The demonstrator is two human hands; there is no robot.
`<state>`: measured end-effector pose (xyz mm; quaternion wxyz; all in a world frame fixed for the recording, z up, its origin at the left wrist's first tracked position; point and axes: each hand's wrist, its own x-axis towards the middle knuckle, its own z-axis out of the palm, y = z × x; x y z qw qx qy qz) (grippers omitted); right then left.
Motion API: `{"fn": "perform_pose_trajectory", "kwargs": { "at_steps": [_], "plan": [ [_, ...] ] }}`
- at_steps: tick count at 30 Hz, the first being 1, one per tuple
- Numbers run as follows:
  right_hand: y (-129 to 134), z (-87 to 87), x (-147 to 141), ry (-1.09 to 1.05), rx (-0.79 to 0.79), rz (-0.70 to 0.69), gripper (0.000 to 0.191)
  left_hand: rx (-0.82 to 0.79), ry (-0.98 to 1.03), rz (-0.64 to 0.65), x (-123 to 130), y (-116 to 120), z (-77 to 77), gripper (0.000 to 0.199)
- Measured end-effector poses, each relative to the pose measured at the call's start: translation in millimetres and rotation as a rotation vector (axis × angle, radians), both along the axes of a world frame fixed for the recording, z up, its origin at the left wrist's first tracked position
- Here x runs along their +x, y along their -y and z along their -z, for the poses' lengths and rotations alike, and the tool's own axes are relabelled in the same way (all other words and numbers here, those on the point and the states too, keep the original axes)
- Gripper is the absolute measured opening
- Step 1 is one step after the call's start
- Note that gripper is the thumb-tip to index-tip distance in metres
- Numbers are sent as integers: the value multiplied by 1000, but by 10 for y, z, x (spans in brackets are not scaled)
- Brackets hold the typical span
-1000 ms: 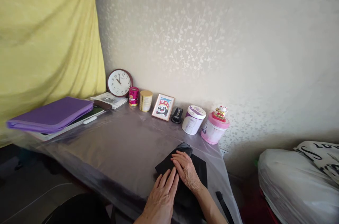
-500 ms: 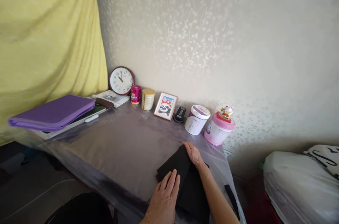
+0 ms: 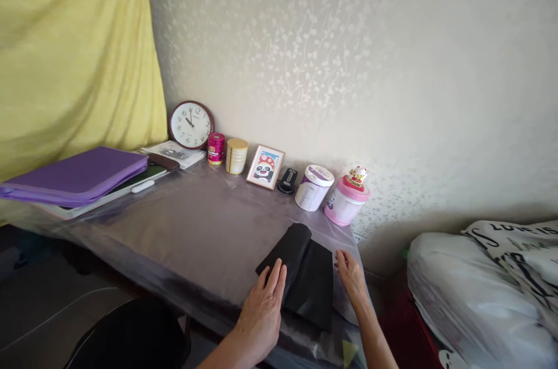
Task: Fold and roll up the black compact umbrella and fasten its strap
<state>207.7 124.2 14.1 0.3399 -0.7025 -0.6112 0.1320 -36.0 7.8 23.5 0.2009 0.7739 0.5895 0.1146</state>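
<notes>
A folded piece of black fabric [image 3: 311, 285] lies on the near right part of the table, its left side doubled over in a rounded fold. On that folded left part rests my left hand [image 3: 267, 302], palm down with fingers stretched out. My right hand [image 3: 351, 277] is just beyond the fabric's right edge, fingers loosely bent and apart from it, with nothing visible in them.
Plastic film covers the table [image 3: 196, 224]. Along the wall stand a clock [image 3: 192, 125], a pink tin [image 3: 215, 148], a panda picture frame [image 3: 265, 167] and tubs [image 3: 314, 187]. A purple folder [image 3: 82, 174] lies left; a bagged bundle [image 3: 471, 293] sits right.
My right hand has let go of the fabric's far edge and moved to its right side. The fabric's right part now lies flatter. A black strap at the right is no longer visible.
</notes>
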Motion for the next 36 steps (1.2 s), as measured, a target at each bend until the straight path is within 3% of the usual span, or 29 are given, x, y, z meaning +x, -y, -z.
{"fn": "perform_pose_trajectory", "kwargs": {
  "at_steps": [4,10,16,21,26,31,36],
  "plan": [
    [313,22,-104,-106,-111,-36,43,28,3,-21,-2,16,42,75],
    [517,-71,-349,-102,-62,-83,43,106,-11,-42,3,20,100,75],
    [431,-194,-507,-372,-107,-239,36,165,8,-61,1,35,134,74],
    [310,-377,-830,-567,-78,-292,33,174,26,-59,1,26,162,76],
    [166,-347,-1140,-708,-138,-348,37,156,-14,-47,-5,19,153,73],
    [38,-172,-1316,-581,-162,-279,44,175,36,-62,-25,20,155,51],
    [-2,-121,-1412,-138,-125,-234,37,179,26,-68,-69,5,169,38]
  ]
}}
